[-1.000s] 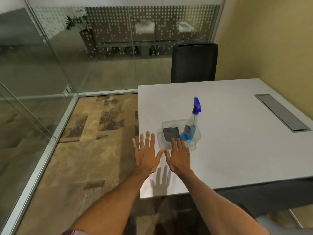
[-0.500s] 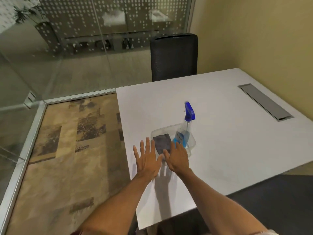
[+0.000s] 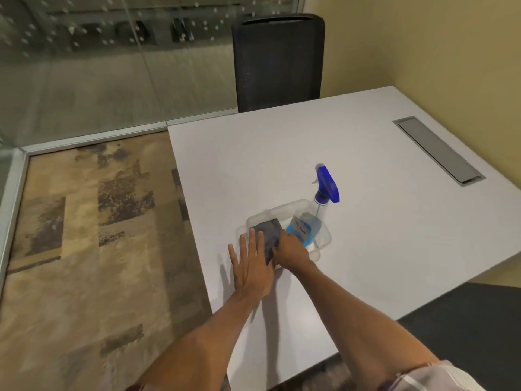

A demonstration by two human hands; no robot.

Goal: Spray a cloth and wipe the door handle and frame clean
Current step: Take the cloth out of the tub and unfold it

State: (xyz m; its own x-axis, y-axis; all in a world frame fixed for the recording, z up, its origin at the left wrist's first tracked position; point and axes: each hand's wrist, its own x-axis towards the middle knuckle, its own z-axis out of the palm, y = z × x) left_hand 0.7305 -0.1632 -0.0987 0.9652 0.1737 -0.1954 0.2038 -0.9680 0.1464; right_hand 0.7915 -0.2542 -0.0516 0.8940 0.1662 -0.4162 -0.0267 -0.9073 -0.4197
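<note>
A folded grey cloth lies in the left half of a clear plastic tub on the white table. A spray bottle with a blue trigger head and blue liquid stands in the tub's right half. My right hand reaches into the tub between cloth and bottle, its fingers curled down on the cloth's right edge. My left hand is flat with straight fingers over the tub's near left rim, fingertips at the cloth. No door handle is in view.
A black chair stands at the table's far edge. A grey cable hatch is set in the table by the yellow wall. A glass wall with a metal floor rail bounds the patterned carpet on the left.
Both hands have moved forward from above the table's near edge to the tub. My right hand went from flat to curled on the cloth. The view has swung right and closer.
</note>
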